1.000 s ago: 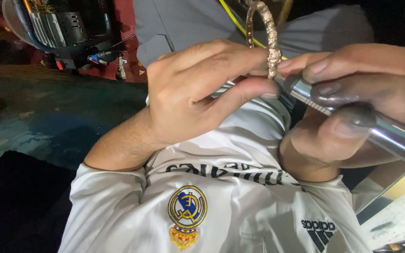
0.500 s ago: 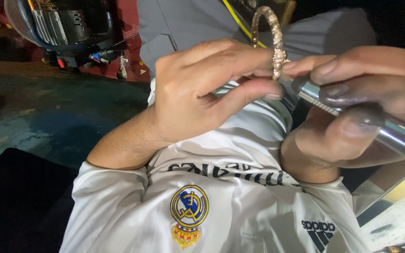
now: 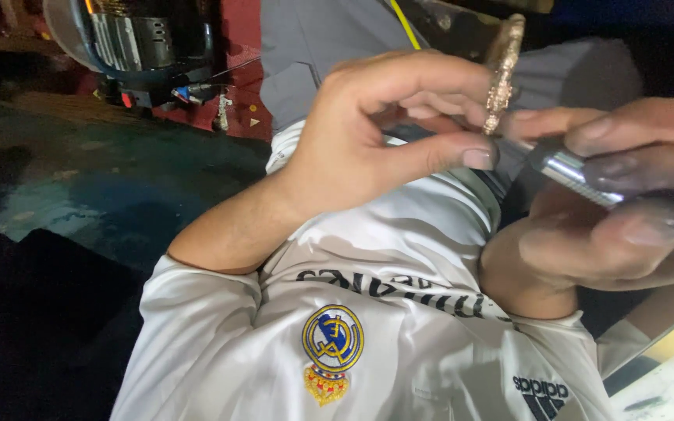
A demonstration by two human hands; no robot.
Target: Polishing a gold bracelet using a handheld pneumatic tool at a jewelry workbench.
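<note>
My left hand [image 3: 376, 136] pinches a small ornate gold-coloured ring-shaped piece [image 3: 502, 70] between thumb and fingers, holding it edge-on at chest height. My right hand [image 3: 610, 210] grips a shiny metal rod-like tool [image 3: 579, 173], its tip meeting the lower part of the gold piece. Both hands are close together in front of my white shirt [image 3: 384, 312]. The far end of the tool runs out of view to the right.
A machine with a clear guard and cables [image 3: 142, 47] stands at the top left beside a red surface [image 3: 239, 70]. A dark, wet-looking floor [image 3: 64, 187] lies to the left. Grey trousers [image 3: 329, 39] show above my hands.
The gold piece has turned from a visible loop to nearly edge-on. My left hand's fingers have shifted slightly on it; the right hand and tool stay in place.
</note>
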